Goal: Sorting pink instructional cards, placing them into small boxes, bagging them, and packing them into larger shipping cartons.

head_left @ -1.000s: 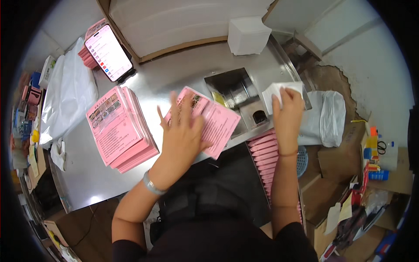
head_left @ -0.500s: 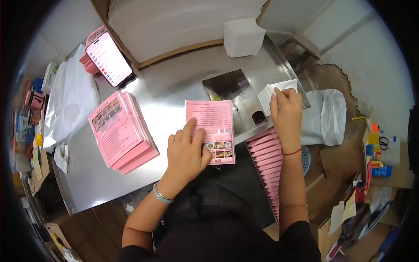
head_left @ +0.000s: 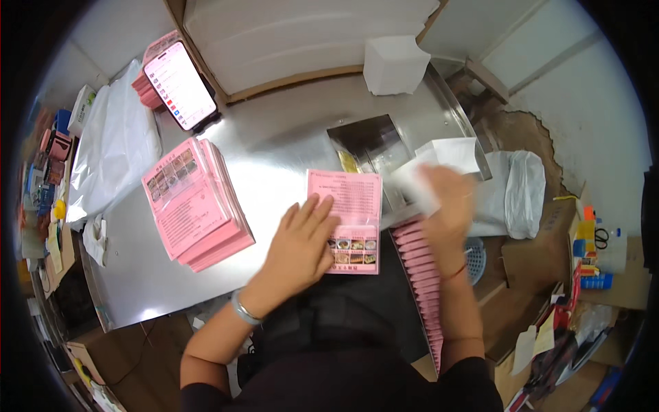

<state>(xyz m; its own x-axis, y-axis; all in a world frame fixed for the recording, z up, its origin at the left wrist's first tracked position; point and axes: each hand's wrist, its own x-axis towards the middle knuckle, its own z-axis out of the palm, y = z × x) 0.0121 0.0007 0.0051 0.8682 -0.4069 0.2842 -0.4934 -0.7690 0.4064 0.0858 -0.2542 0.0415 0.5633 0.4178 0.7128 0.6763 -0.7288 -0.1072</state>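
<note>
At the near edge of the metal table lies a pink printed packet (head_left: 353,192) with small food pictures on its lower half. My left hand (head_left: 298,237) rests on its left side, fingers stretched out. To the right, my right hand (head_left: 449,206) is smeared by motion and grips a blurred white paper piece (head_left: 414,184). More white paper (head_left: 453,152) lies just beyond that hand. A row of pink packets (head_left: 417,264) stands on edge below the table, partly behind my right forearm. A stack of similar pink packets (head_left: 189,213) sits at the left.
A lit phone (head_left: 180,86) leans against more pink packets at the back left. Clear plastic bags (head_left: 113,147) cover the table's left end. A dark rectangular opening (head_left: 371,141) is in the tabletop. A white paper block (head_left: 395,65) stands at the back.
My right hand has come away from the white paper at the table's right, moving toward the pink packet with a white piece. My left hand stays on the packet. The view has shifted slightly.
</note>
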